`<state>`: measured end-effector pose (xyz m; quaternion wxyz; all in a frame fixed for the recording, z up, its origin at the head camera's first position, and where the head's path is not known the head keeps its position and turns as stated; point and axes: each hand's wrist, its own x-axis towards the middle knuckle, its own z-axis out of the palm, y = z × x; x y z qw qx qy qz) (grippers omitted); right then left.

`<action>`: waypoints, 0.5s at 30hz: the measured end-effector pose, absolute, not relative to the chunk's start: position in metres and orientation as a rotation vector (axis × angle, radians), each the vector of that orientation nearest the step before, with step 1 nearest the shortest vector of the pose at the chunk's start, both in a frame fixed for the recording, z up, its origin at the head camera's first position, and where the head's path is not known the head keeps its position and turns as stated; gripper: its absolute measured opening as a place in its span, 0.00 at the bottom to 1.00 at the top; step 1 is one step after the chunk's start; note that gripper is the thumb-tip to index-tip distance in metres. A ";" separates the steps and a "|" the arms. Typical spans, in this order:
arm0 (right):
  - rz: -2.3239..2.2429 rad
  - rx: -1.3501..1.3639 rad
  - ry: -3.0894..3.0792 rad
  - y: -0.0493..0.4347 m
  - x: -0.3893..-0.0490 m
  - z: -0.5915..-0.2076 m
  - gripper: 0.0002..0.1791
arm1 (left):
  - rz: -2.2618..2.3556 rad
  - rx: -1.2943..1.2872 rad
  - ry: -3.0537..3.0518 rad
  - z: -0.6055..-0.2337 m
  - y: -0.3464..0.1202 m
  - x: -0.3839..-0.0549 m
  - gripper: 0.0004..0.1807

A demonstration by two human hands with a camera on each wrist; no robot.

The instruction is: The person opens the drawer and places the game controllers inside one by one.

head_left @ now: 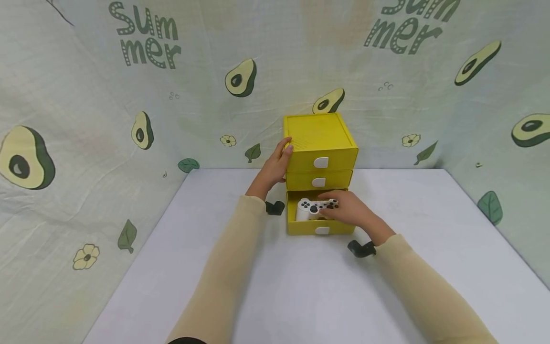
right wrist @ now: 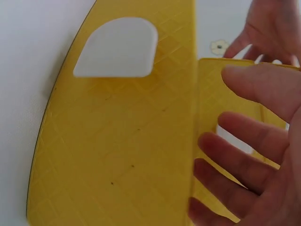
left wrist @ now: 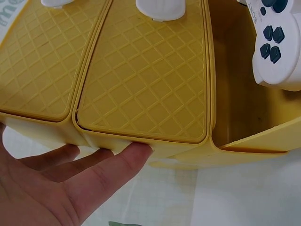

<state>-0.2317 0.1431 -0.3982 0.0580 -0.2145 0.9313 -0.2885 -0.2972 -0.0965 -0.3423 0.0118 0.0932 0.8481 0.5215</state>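
A yellow drawer cabinet stands at the back of the table, its bottom drawer pulled out. Inside that drawer lies a white game controller with dark buttons; the left wrist view shows its button end. My left hand rests against the cabinet's left side, fingers extended along it. Reaching into the drawer from the right, my right hand overlaps the controller's right half. In the right wrist view its fingers are spread and loosely bent by the drawer front, with the controller hidden.
Two upper drawers are closed, each with a white tab handle. A white table extends in front of the cabinet. Behind it hangs a cloth printed with avocados and leaves. Black wrist straps show at the wrists.
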 end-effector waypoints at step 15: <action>-1.043 -0.559 2.909 0.156 -0.198 -0.388 0.22 | 1.618 0.284 2.646 -0.343 -0.097 -0.297 0.30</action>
